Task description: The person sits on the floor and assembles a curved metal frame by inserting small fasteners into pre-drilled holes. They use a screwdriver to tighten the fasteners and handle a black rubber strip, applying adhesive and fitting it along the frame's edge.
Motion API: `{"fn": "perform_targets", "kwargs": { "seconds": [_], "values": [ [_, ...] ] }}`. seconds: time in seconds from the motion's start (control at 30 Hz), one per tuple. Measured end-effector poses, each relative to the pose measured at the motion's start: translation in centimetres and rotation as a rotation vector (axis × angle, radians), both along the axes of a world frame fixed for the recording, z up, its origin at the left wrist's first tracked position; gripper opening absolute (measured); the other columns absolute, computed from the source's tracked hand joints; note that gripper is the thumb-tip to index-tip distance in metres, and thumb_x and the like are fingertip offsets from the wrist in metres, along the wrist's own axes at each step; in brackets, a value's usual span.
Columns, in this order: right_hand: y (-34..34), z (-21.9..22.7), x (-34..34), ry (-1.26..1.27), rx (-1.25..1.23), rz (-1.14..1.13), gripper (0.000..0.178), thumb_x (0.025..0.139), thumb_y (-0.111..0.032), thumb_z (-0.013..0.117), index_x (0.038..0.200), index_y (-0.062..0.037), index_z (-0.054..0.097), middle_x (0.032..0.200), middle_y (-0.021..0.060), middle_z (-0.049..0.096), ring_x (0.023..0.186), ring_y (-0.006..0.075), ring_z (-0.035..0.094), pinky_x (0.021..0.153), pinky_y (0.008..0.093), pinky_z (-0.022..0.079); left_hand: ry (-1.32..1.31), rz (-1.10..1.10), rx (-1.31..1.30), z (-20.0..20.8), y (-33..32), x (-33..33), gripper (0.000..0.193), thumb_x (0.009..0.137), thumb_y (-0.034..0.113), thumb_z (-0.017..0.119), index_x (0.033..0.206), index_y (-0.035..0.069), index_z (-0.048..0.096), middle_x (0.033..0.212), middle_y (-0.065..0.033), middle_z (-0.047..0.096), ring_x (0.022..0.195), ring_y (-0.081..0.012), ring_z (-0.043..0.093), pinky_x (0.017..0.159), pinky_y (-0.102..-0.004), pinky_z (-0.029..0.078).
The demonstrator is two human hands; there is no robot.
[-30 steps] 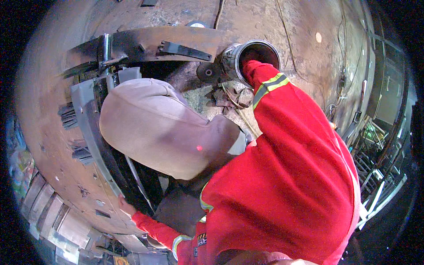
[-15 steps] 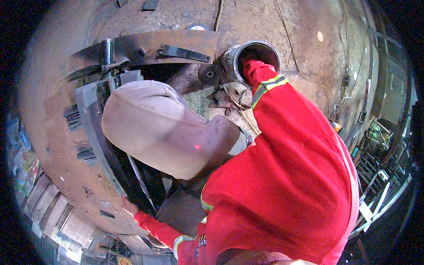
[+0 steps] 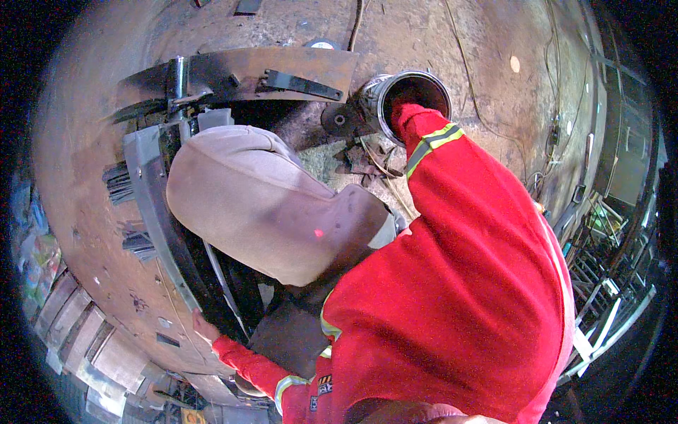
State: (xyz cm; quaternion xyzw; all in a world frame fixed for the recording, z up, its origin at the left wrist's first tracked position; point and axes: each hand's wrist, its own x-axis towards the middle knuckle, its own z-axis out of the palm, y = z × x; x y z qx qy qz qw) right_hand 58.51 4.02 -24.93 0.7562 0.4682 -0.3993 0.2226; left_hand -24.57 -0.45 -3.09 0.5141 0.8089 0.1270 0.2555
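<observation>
My right arm (image 3: 441,152), in a red sleeve with a reflective band, reaches down into a metal bucket (image 3: 387,106) tilted toward me. The bucket's wall and shadow hide my right hand, so what it touches or holds does not show. At the lower left, my left hand (image 3: 205,326) rests at the edge of a long dark steel beam (image 3: 152,191), its fingers small in view but seemingly stretched out. Between the two arms is my bent leg in grey trousers (image 3: 261,205), beside the beam.
A rusty curved steel plate (image 3: 240,71) lies ahead, with a dark slotted bar (image 3: 300,85) on it. Bundles of thin rods (image 3: 119,184) stick out left of the beam. A cable (image 3: 462,67) crosses the stained floor. Metal racks (image 3: 600,283) stand at right.
The whole view has shifted slightly, moving the bucket and plate a little right and down in the picture. My right arm stays in the bucket and my left hand stays at the beam.
</observation>
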Motion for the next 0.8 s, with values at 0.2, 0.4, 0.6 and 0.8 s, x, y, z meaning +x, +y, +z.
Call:
{"fn": "perform_targets", "kwargs": {
  "seconds": [0.2,0.4,0.6,0.8],
  "values": [
    [0.9,-0.3,-0.6,0.011,0.015,0.004,0.027,0.090,-0.028,0.050,0.098,-0.0028,0.056,0.089,0.0132,0.057,0.074,0.0261,0.056,0.066,0.0339,0.045,-0.096,0.038,0.034,-0.4,-1.3,-0.5,0.041,0.091,0.029,0.045,0.105,-0.008,0.059,0.098,-0.0155,0.062,0.088,-0.0228,0.054,0.084,-0.0333,0.041],
    [1.5,-1.5,-1.0,-0.002,0.033,0.018,0.027,0.090,-0.028,0.051,0.098,-0.0032,0.056,0.088,0.0127,0.057,0.073,0.0256,0.055,0.065,0.0336,0.044,-0.068,0.027,-0.014,1.5,-0.6,1.4,0.035,0.090,0.028,0.049,0.099,-0.004,0.062,0.084,-0.0078,0.060,0.076,-0.0169,0.051,0.073,-0.0307,0.042],
    [2.0,-1.5,-1.4,-0.006,0.027,0.022,0.026,0.090,-0.028,0.051,0.097,-0.0035,0.055,0.087,0.0123,0.056,0.072,0.0251,0.055,0.064,0.0333,0.044,-0.073,0.169,0.010,0.4,-0.3,1.1,0.033,0.090,0.025,0.050,0.100,-0.005,0.062,0.090,-0.0099,0.062,0.084,-0.0176,0.054,0.079,-0.0291,0.042],
    [2.4,-1.7,-1.3,-0.008,0.039,0.019,0.025,0.089,-0.028,0.051,0.097,-0.0039,0.055,0.086,0.0119,0.056,0.071,0.0246,0.054,0.063,0.0330,0.043,-0.126,0.087,0.017,0.6,0.3,2.3,0.035,0.091,0.025,0.046,0.101,-0.004,0.062,0.092,-0.0109,0.063,0.085,-0.0187,0.054,0.080,-0.0297,0.042]
  ]
}}
